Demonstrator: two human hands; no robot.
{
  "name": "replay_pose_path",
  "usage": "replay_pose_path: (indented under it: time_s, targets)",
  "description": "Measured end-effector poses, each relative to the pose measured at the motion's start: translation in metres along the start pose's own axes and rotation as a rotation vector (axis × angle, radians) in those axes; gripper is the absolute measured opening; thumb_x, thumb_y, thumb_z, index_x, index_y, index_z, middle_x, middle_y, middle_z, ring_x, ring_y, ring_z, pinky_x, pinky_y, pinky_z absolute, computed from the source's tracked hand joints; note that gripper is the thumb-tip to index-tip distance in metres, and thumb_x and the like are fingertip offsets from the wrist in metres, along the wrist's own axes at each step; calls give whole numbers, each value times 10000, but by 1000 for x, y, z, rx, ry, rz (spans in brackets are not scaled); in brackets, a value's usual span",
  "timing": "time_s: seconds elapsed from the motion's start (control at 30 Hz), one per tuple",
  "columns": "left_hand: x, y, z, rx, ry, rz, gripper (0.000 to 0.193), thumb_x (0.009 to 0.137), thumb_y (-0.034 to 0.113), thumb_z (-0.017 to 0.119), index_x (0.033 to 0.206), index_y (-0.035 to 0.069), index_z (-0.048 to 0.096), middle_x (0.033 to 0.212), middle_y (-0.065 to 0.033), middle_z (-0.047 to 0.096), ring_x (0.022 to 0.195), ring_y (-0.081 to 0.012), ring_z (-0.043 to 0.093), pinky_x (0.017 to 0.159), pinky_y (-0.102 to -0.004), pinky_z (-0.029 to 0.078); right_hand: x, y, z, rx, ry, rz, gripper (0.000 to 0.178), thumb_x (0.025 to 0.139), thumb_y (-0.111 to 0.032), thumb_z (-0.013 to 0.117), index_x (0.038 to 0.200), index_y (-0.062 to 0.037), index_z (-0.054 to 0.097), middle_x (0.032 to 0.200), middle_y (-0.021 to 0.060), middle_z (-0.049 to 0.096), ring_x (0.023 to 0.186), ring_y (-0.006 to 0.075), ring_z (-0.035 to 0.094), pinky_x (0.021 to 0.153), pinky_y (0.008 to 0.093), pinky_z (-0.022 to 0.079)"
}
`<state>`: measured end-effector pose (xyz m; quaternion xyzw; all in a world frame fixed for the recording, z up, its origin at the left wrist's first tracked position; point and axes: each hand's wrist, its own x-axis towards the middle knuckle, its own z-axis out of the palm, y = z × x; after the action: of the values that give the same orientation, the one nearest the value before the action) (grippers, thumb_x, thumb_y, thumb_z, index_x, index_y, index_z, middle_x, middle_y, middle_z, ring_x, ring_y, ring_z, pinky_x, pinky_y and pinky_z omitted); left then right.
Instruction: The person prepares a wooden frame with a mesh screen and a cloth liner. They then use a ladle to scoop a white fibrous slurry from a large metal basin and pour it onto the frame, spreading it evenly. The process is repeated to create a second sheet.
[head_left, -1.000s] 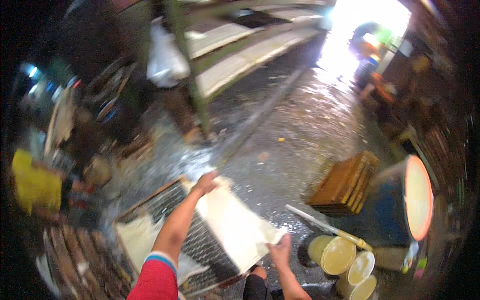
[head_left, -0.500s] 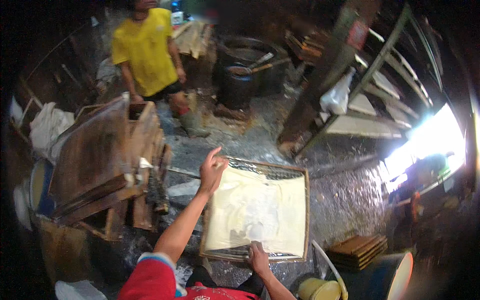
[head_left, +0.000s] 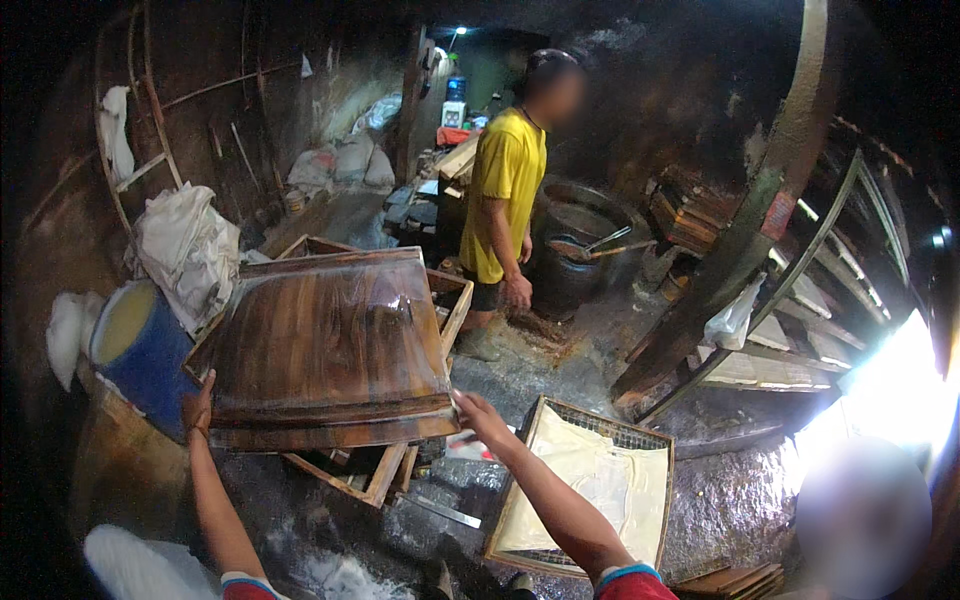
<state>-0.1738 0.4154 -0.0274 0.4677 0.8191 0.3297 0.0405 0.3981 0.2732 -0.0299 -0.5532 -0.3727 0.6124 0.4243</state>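
Observation:
A large wet wooden board (head_left: 330, 350) is lifted and tilted in front of me. My left hand (head_left: 198, 408) grips its lower left corner. My right hand (head_left: 478, 414) holds its lower right corner. Below the board lies a wooden frame (head_left: 385, 475) on the wet floor. To the right, a wire-mesh tray (head_left: 590, 480) lined with pale cloth rests on the ground beside my right forearm.
A person in a yellow shirt (head_left: 507, 180) stands behind the board near a large dark pot (head_left: 575, 250). A blue barrel (head_left: 135, 350) and white sacks (head_left: 185, 245) stand at left. Slatted wooden racks (head_left: 800, 300) lean at right. The floor is wet.
Both my hands left the cloth-lined mesh tray, now on the floor, and took hold of the big wooden board. My view swung left toward the person in yellow.

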Motion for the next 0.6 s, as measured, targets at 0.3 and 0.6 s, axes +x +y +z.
replay_pose_path:
  time_s: [0.3, 0.6]
  targets:
    - [59, -63, 49, 224, -5, 454, 580, 847, 455, 612, 503, 94, 317, 507, -35, 277, 496, -186, 229, 507, -399, 228, 70, 2, 28, 9, 145, -251, 324, 797, -176, 643, 1023, 50, 588, 862, 81, 625, 724, 159, 568, 626, 306, 466]
    - [-210, 41, -82, -624, -591, -369, 722, 818, 394, 631, 1354, -6, 359, 1360, -142, 405, 1260, -307, 366, 1041, -470, 268, -117, 45, -50, 50, 181, -146, 474, 806, -235, 661, 1155, 45, 508, 991, 124, 633, 917, 193, 578, 809, 322, 462]
